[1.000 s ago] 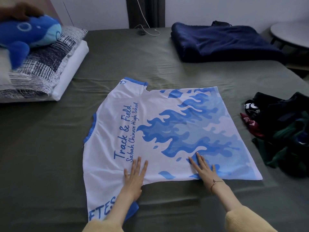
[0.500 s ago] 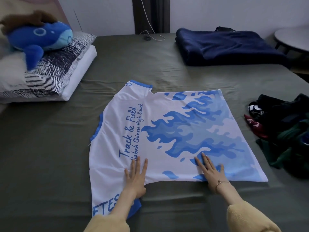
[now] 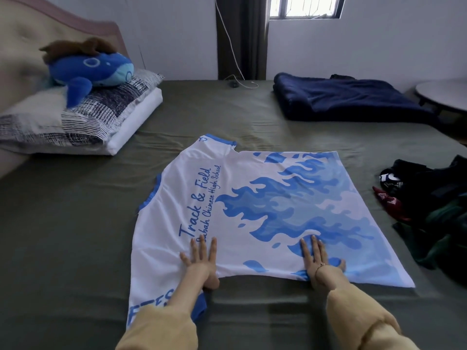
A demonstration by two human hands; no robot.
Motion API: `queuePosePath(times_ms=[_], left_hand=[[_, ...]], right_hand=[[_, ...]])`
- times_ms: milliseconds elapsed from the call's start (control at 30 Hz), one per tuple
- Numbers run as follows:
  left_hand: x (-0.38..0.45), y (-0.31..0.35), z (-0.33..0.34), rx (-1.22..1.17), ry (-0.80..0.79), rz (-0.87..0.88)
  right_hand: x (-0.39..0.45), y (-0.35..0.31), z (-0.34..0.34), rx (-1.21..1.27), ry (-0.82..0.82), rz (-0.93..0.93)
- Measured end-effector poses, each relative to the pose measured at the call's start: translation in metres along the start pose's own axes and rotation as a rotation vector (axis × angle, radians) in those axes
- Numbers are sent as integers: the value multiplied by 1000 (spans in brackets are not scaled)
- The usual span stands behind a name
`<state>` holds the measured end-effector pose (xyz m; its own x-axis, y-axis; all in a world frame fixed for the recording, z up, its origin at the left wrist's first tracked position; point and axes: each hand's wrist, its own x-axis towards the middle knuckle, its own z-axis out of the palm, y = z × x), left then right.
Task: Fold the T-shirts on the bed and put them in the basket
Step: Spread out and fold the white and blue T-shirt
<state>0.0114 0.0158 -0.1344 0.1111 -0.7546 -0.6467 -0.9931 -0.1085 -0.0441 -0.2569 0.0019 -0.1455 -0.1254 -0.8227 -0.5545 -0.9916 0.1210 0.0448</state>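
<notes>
Both hands, left (image 3: pixel 201 261) and right (image 3: pixel 318 260), flat with straight fingers on the white-and-blue T-shirt (image 3: pixel 265 210).

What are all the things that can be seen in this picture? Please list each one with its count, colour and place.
T-shirt: one, white with blue flame print and blue lettering, spread flat in the middle of the bed.
Bed: one, olive-green sheet, fills most of the view.
Pile of clothes: one heap, dark with green and red pieces, at the right edge of the bed.
Blanket: one, navy blue, folded, far right of the bed.
Pillows: two stacked, patterned black-and-white on plain white, far left.
Plush toy: one, blue, lying on the pillows.
Cable: one, white, hanging down to the far bed edge.
Round table: one, pale, beyond the bed at right.
Left hand: flat on the T-shirt's near edge.
Right hand: flat on the T-shirt's near edge, bracelet at the wrist.
</notes>
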Motion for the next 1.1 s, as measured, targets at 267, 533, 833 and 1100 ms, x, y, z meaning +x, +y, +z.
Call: queuePosePath(times_ms=[267,533,833,1100], left_hand=[[-3,0,16,-99,116,-14],[-23,9,39,-153,292,-76],[-29,15,47,-106,292,-132],[-33,36,40,49,476,-129]], right_hand=[[0,5,8,132,67,-103],[-14,40,20,139,124,-4],[-20,72,31,58,339,-49],[-23,73,22,35,475,21]])
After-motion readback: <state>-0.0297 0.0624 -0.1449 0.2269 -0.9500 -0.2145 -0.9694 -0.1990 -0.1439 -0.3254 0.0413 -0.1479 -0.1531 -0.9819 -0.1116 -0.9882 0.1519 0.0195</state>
